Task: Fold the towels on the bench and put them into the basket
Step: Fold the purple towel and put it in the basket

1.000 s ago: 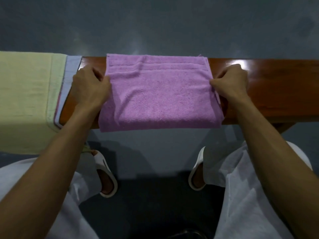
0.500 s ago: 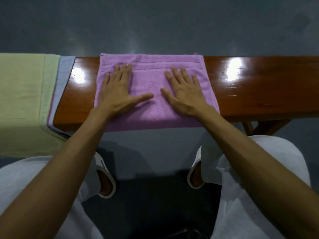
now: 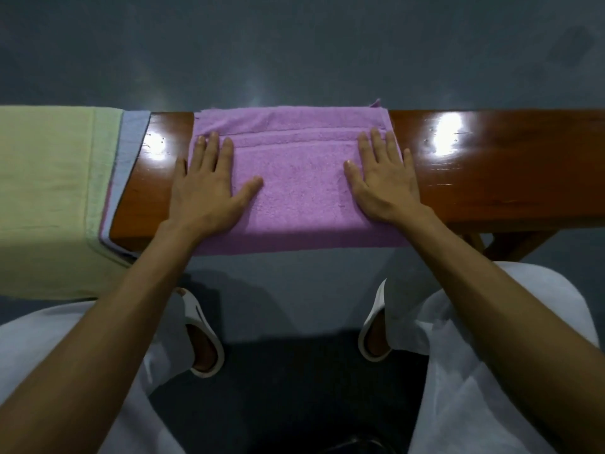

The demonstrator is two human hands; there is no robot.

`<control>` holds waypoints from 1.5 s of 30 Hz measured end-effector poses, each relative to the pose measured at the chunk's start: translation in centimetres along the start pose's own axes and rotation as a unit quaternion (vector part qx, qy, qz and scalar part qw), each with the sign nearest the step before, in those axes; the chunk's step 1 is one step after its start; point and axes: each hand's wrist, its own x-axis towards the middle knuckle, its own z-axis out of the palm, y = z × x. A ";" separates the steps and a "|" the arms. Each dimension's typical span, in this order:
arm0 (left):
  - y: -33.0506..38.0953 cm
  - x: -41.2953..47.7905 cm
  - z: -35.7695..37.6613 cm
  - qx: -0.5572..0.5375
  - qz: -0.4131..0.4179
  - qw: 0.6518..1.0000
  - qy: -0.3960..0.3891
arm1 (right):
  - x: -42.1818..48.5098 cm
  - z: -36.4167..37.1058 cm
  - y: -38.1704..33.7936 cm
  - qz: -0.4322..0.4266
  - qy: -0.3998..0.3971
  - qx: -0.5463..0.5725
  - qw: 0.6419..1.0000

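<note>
Both hands lie flat, palms down, fingers straight and a little spread, gripping nothing; the left hand [image 3: 204, 185] presses on the left end of the folded purple towel [image 3: 294, 191], the right hand [image 3: 383, 181] on its right end, so the two are well apart with bare pile between the thumbs; each little finger reaches just past the towel's side edge, over the wood. The towel sits folded into a rectangle across the bench [image 3: 491, 175], its far edge level with the bench's far edge, its near edge hanging a little over the front; a woven band runs across it near the fingertips, and one small corner sticks up at the far right. The bench is glossy brown wood with bright patches of light on either side of the towel. Further to the left a pale yellow-green towel [image 3: 42, 191] is draped over the bench and hangs down the front; a blue towel [image 3: 131, 139] shows from under its right edge. Below, the person's knees in white trousers [image 3: 491, 371] flank two white slippers [image 3: 204, 335] on the grey floor [image 3: 294, 44].
</note>
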 end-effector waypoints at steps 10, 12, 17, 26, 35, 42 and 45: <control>-0.4 -0.5 -1.0 -0.103 0.001 0.994 -0.024 | -0.4 -1.1 0.0 -0.018 -0.016 0.066 0.998; -0.4 -0.6 -1.7 -0.183 -0.001 0.982 0.042 | -0.4 -2.0 -0.2 -0.007 0.027 0.138 0.990; -0.6 -1.1 -2.2 -0.237 -0.128 0.957 0.106 | -0.1 -4.1 1.1 0.058 0.084 0.223 0.969; -0.6 -0.4 -1.9 -0.101 -0.206 0.961 0.152 | 0.4 -4.9 2.3 0.153 0.100 0.201 0.962; -0.6 -0.1 -2.3 -0.123 -0.150 0.969 0.153 | 0.6 -4.8 1.6 0.108 0.079 0.187 0.973; -1.6 -0.7 -4.4 -0.341 -0.169 0.920 0.092 | 0.6 -4.9 2.1 0.115 0.090 0.299 0.943; -2.1 -1.2 -4.9 -0.400 -0.173 0.899 0.045 | 0.2 -5.4 2.3 0.111 0.077 0.359 0.924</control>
